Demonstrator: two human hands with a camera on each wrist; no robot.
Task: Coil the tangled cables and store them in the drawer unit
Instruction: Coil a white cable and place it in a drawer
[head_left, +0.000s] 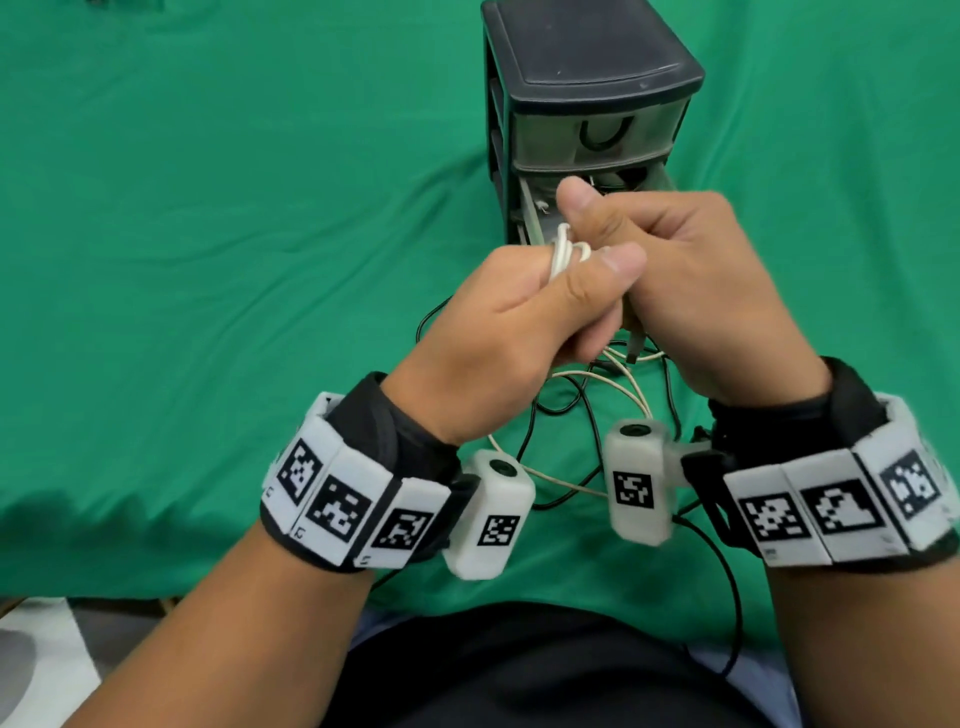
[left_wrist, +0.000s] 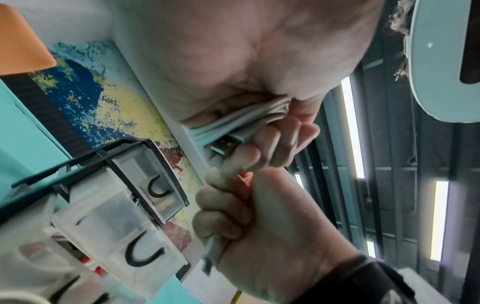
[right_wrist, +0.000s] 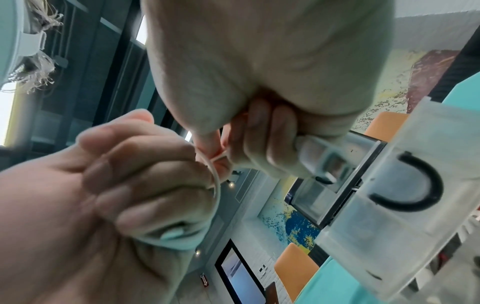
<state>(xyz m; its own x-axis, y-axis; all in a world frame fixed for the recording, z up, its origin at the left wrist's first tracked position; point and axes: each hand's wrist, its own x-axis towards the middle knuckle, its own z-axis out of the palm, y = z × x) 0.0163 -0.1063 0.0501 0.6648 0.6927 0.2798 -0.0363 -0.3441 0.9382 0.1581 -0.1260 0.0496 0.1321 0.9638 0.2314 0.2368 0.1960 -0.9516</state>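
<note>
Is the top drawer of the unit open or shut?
Shut: the top drawer sits flush in the frame, while the drawer below is pulled out.

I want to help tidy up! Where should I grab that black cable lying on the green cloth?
Probably take the black cable at a loose loop on the green cloth, reaching down from above. It lies flat and tangled with the cream cable, so pinching one free bend should lift it without dragging the rest.

— Where can a hand pass?
— Left of the drawer unit (head_left: 587, 104) the green cloth (head_left: 208, 208) lies bare to its far and left edges.
— What blocks the way?
— The pulled-out drawer (head_left: 535, 218) juts toward both hands, and loose black and white cables (head_left: 582, 410) sprawl near the cloth's near edge.
</note>
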